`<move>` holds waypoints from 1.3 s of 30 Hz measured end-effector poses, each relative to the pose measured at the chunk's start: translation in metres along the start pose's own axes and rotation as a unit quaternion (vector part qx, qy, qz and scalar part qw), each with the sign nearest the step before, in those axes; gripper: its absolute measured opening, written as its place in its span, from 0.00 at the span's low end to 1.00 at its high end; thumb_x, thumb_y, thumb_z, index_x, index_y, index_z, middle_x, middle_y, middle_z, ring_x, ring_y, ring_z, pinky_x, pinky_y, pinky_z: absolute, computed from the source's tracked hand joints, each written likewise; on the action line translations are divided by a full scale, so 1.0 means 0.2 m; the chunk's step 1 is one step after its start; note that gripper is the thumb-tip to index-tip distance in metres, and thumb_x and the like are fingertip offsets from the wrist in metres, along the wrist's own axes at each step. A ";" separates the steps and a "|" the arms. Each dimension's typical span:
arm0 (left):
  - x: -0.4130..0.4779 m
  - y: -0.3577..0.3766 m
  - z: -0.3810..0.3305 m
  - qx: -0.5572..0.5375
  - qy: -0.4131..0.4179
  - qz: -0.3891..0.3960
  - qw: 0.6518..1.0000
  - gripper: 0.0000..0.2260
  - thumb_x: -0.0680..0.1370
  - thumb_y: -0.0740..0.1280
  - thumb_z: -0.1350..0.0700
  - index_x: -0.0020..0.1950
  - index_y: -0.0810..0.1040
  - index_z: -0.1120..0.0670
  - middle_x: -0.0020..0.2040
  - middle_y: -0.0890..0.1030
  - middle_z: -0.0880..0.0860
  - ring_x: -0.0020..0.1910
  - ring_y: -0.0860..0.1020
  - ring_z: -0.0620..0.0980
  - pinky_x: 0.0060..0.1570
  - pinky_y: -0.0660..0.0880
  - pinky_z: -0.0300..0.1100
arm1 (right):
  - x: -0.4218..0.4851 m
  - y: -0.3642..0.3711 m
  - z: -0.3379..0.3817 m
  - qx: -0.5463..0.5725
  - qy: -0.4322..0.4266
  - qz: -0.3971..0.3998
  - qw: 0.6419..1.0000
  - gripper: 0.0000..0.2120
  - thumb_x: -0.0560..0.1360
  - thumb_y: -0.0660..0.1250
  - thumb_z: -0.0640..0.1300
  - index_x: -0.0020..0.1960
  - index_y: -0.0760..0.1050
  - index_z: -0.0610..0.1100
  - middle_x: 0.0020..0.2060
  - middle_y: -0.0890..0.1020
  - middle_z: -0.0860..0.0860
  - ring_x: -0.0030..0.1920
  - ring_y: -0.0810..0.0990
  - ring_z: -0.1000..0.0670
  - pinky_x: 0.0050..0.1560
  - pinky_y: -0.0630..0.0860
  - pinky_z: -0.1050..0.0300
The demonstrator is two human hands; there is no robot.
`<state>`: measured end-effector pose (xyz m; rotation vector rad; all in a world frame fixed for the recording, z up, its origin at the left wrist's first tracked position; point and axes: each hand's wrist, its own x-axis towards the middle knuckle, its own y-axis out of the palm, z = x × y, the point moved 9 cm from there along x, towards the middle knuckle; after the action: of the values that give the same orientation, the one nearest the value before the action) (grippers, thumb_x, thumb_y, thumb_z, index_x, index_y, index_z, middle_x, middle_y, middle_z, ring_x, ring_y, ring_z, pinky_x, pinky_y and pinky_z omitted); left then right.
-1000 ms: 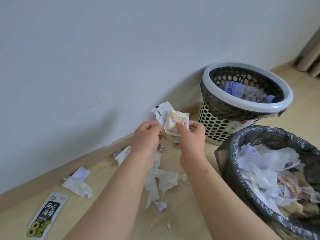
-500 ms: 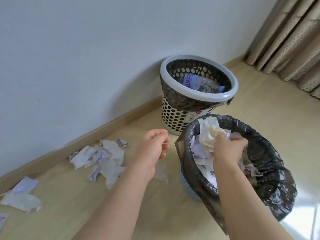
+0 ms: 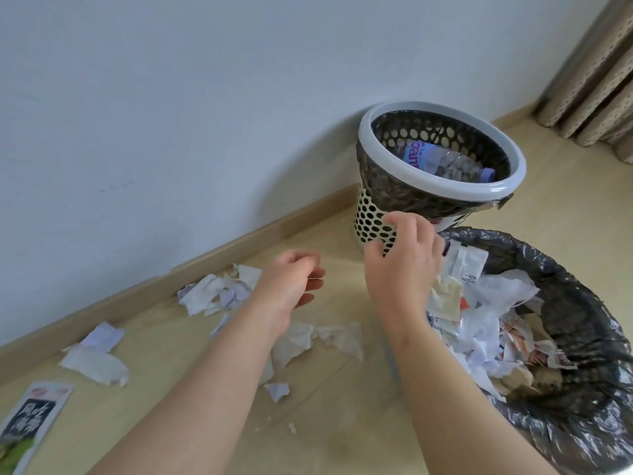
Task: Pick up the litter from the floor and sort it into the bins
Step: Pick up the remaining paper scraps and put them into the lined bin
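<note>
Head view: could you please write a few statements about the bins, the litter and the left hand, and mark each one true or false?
1. A bottle lies in the white-rimmed bin. True.
2. The black-bagged bin is empty. False: it holds torn paper and wrappers.
3. The left hand grips a wrapper. False: it holds nothing, and its fingers are loosely curled.
4. Scraps lie on the floor near the baseboard. True.
5. The snack packet lies inside the white-rimmed bin. False: it lies on the floor at the lower left.
</note>
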<state>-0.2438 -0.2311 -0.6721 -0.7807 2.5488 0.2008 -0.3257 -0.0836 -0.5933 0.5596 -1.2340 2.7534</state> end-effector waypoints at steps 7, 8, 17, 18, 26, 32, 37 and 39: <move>0.06 -0.55 0.04 0.311 0.089 -0.111 0.940 0.05 0.78 0.61 0.54 0.49 0.76 0.48 0.39 0.78 0.45 0.39 0.77 0.48 0.43 0.72 0.43 | -0.43 0.62 0.36 0.017 -0.039 0.286 0.957 0.16 0.75 0.60 0.43 0.62 0.70 0.48 0.60 0.74 0.51 0.60 0.69 0.47 0.57 0.64 0.55; 0.06 -0.63 0.06 0.348 0.089 -0.126 0.925 0.06 0.78 0.61 0.55 0.52 0.76 0.48 0.41 0.78 0.45 0.39 0.76 0.48 0.41 0.71 0.42 | -0.52 0.69 0.39 0.008 -0.040 0.323 0.945 0.16 0.75 0.60 0.43 0.63 0.70 0.48 0.61 0.74 0.51 0.61 0.69 0.47 0.58 0.64 0.55; -0.03 -1.50 0.67 0.387 -0.069 -0.240 0.887 0.11 0.78 0.59 0.59 0.55 0.78 0.52 0.53 0.78 0.53 0.49 0.76 0.54 0.42 0.70 0.41 | -1.12 1.10 0.51 -0.055 -0.052 0.520 0.851 0.17 0.75 0.57 0.41 0.63 0.68 0.48 0.62 0.71 0.50 0.63 0.68 0.48 0.60 0.68 0.53; -0.06 -1.58 0.74 0.383 -0.089 -0.260 0.882 0.11 0.77 0.59 0.59 0.54 0.79 0.52 0.54 0.77 0.54 0.51 0.76 0.55 0.44 0.72 0.43 | -1.16 1.12 0.49 -0.063 -0.054 0.527 0.846 0.17 0.75 0.57 0.41 0.63 0.67 0.48 0.62 0.71 0.51 0.63 0.68 0.48 0.59 0.69 0.54; -0.22 -1.95 1.08 0.268 -0.246 -0.374 0.853 0.25 0.72 0.67 0.57 0.68 0.66 0.48 0.65 0.66 0.56 0.64 0.65 0.59 0.57 0.67 0.49 | -1.28 1.22 0.40 -0.117 -0.046 0.560 0.819 0.15 0.76 0.56 0.42 0.62 0.67 0.47 0.60 0.72 0.50 0.60 0.68 0.48 0.61 0.68 0.54; -0.10 -1.71 1.13 0.269 -0.218 -0.227 0.910 0.18 0.71 0.72 0.52 0.56 0.68 0.51 0.51 0.78 0.53 0.47 0.77 0.53 0.46 0.75 0.45 | -1.31 1.28 0.32 -0.112 0.003 0.570 0.814 0.13 0.75 0.57 0.43 0.60 0.69 0.47 0.55 0.72 0.50 0.56 0.72 0.48 0.59 0.72 0.50; 0.02 -1.34 1.08 0.172 -0.188 -0.076 0.964 0.03 0.75 0.69 0.58 0.47 0.77 0.55 0.44 0.80 0.53 0.43 0.79 0.51 0.43 0.78 0.43 | -1.27 1.26 0.23 0.010 0.187 0.555 0.810 0.16 0.79 0.58 0.46 0.65 0.66 0.44 0.43 0.73 0.54 0.41 0.73 0.54 0.40 0.73 0.57; 0.03 -1.23 1.06 0.037 -0.216 -0.056 0.974 0.03 0.75 0.68 0.62 0.43 0.76 0.56 0.38 0.79 0.54 0.34 0.76 0.49 0.30 0.72 0.37 | -1.28 1.25 0.16 0.071 0.305 0.538 0.783 0.21 0.78 0.61 0.46 0.69 0.63 0.42 0.48 0.75 0.50 0.45 0.75 0.51 0.37 0.70 0.59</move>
<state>-0.0286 -0.3811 -0.8631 -0.7553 2.0864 0.2121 -0.1310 -0.2540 -0.8411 -1.4089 -1.3833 3.2982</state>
